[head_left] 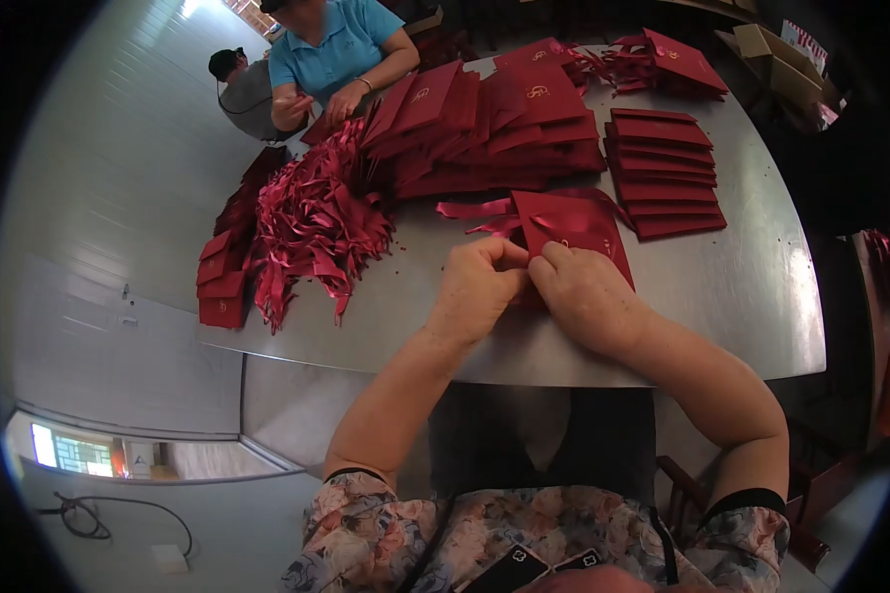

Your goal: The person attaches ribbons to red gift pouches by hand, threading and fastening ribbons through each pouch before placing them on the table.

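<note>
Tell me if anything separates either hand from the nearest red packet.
Nothing visible does: the left hand and right hand both touch the red packet. The ribbon lies just beyond the left hand, not between.

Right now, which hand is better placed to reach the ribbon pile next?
Probably the left hand: it is nearer the ribbon pile, while the right hand lies farther, over the red bag.

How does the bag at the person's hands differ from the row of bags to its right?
The bag is single and held by the left hand and right hand; the row is several overlapping bags, untouched. The bag shows gold marks; the row shows none that I can see. The bag has loose ribbon beside it; the row shows no ribbon of its own. Both are dark red.
</note>
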Demonstrator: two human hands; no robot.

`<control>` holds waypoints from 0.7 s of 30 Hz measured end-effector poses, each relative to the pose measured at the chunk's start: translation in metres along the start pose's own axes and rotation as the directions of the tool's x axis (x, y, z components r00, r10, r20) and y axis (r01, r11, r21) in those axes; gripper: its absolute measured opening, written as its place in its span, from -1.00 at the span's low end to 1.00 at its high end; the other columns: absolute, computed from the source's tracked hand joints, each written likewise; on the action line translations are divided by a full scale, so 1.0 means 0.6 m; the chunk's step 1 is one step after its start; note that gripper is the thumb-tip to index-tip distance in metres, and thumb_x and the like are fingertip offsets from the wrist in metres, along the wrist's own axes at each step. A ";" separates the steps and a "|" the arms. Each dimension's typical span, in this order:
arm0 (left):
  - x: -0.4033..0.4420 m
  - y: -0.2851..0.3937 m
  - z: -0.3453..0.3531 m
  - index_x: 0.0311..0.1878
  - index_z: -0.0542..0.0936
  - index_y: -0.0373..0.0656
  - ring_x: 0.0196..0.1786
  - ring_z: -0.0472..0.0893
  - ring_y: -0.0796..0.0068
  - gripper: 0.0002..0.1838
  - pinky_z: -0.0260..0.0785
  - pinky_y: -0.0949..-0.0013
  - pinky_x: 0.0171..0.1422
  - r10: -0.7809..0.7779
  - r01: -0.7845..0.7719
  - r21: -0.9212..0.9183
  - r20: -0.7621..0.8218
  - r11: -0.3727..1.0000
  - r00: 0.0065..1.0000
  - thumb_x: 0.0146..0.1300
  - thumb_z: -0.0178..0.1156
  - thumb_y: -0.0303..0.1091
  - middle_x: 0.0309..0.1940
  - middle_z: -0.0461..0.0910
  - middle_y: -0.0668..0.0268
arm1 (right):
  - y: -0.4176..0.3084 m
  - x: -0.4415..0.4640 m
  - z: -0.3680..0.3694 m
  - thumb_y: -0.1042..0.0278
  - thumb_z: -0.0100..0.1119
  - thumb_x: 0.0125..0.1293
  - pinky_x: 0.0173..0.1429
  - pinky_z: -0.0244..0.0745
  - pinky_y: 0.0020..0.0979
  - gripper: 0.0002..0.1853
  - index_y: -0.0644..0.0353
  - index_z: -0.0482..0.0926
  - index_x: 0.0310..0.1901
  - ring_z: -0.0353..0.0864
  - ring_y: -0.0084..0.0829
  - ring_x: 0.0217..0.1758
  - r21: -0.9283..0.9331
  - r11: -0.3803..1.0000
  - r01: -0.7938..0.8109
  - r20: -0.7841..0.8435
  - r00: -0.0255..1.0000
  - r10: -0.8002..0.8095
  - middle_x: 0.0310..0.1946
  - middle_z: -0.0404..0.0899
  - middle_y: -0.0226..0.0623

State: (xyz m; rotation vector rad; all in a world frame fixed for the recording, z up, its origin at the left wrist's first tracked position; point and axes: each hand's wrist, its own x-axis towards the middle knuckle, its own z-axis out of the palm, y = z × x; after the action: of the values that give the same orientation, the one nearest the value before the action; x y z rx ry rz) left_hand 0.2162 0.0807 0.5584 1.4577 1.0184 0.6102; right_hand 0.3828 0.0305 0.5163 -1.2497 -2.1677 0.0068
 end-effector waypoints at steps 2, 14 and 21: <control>0.004 -0.005 -0.001 -0.15 0.67 -0.22 -0.39 0.52 0.73 -0.85 0.31 0.60 -0.35 0.000 0.001 0.063 -0.012 0.998 1.000 0.20 0.30 -0.49 -0.39 0.63 0.44 | 0.011 -0.003 0.007 0.50 0.16 0.19 -0.16 0.55 -0.14 -0.91 0.29 0.51 -0.28 0.59 -0.02 -0.26 0.099 0.992 -0.075 -0.021 0.997 0.078 -0.32 0.53 -0.07; 0.026 -0.060 -0.036 -0.12 0.66 -0.23 -0.34 0.58 0.58 -0.81 0.45 0.52 -0.25 -0.013 -0.004 0.100 0.171 0.995 0.985 0.22 0.16 -0.53 -0.28 0.59 0.38 | 0.037 -0.001 0.010 0.47 0.25 0.12 -0.17 0.55 -0.22 -0.88 0.25 0.67 -0.29 0.68 -0.08 -0.30 0.520 0.773 -0.365 0.129 0.927 0.351 -0.41 0.67 -0.08; 0.032 -0.063 -0.038 -0.12 0.65 -0.31 -0.35 0.55 0.60 -0.81 0.44 0.48 -0.23 0.034 -0.086 0.152 0.312 0.985 0.949 0.23 0.15 -0.54 -0.36 0.58 0.38 | 0.038 0.003 -0.001 0.43 0.31 0.12 -0.18 0.53 -0.23 -0.87 0.22 0.67 -0.27 0.65 -0.14 -0.26 0.347 0.931 -0.117 -0.027 0.991 0.135 -0.34 0.64 -0.17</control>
State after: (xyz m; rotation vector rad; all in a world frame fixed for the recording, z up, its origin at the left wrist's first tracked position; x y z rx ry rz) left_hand 0.1970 0.1062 0.5219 1.6733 0.7933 0.3312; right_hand 0.4001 0.0442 0.5113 -1.1660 -1.9348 0.3893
